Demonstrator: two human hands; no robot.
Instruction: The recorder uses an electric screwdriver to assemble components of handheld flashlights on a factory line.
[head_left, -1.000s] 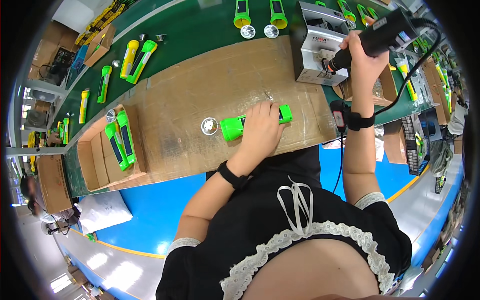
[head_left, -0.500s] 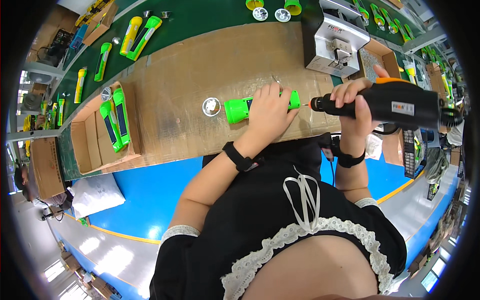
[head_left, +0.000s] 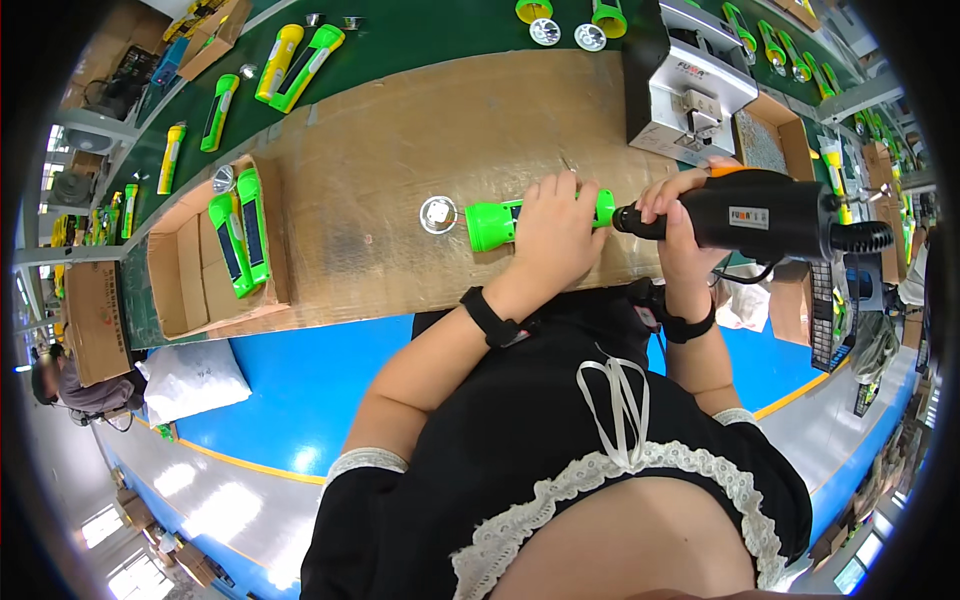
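Observation:
A green flashlight (head_left: 487, 228) lies on its side on the brown cardboard sheet (head_left: 380, 140). Pressed over its body, my left hand (head_left: 555, 228) holds it with closed fingers. My right hand (head_left: 682, 222) is wrapped round the front of a black electric screwdriver (head_left: 785, 215) with an orange part on top. The tool lies level, its nose against or very close to the flashlight's tail end; the bit itself is hidden. Just left of the flashlight's wide head sits a round silvery reflector (head_left: 438, 215) with a pale centre.
At left, an open cardboard box (head_left: 180, 290) holds two green flashlights (head_left: 240, 235). Yellow and green flashlights (head_left: 290, 65) lie farther back on the green tabletop. A silver-and-black machine (head_left: 690, 90) stands at the back right, beside a carton of small parts (head_left: 768, 140).
My right hand has brought the screwdriver left, closing the gap to the flashlight's tail; its bit no longer shows. The left hand keeps its hold. The whole view has shifted slightly.

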